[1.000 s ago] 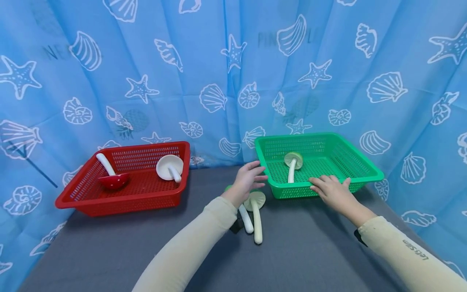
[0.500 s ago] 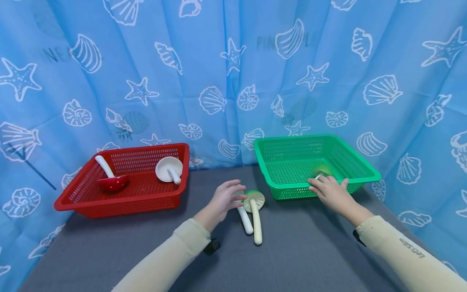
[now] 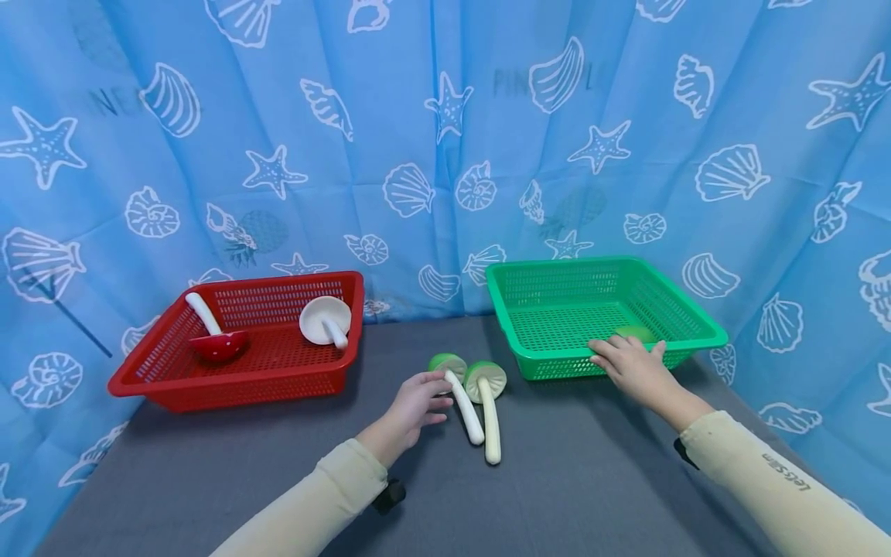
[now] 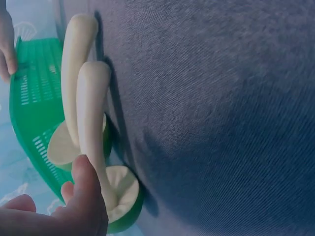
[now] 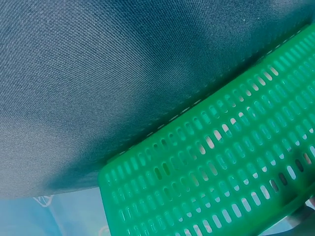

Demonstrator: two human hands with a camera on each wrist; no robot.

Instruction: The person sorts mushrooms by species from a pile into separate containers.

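My left hand (image 3: 411, 406) is beside two toy mushrooms with green caps, its fingers loosely bent and nothing held. The near mushroom (image 3: 465, 408) has a white stem; the other mushroom (image 3: 491, 422) has a cream stem. In the left wrist view my thumb overlaps the white stem (image 4: 93, 108). At the front rim of a green basket (image 3: 557, 354), my right hand (image 3: 636, 375) grips the edge, fingers hooked over it. Behind that hand, inside the basket, shows the green cap of another mushroom (image 3: 635, 333); its stem is hidden.
A red basket (image 3: 244, 391) stands on the left of the grey table (image 3: 244, 480). In it lie a mushroom with a red, white-dotted cap (image 3: 219, 346) and a mushroom showing a white underside (image 3: 316, 321). A blue shell-print curtain (image 3: 445, 216) hangs behind.
My left hand has drawn back from the green basket, leftward and toward me, beside the two mushrooms. The mushroom in the green basket has rolled right. My right hand stays at the rim.
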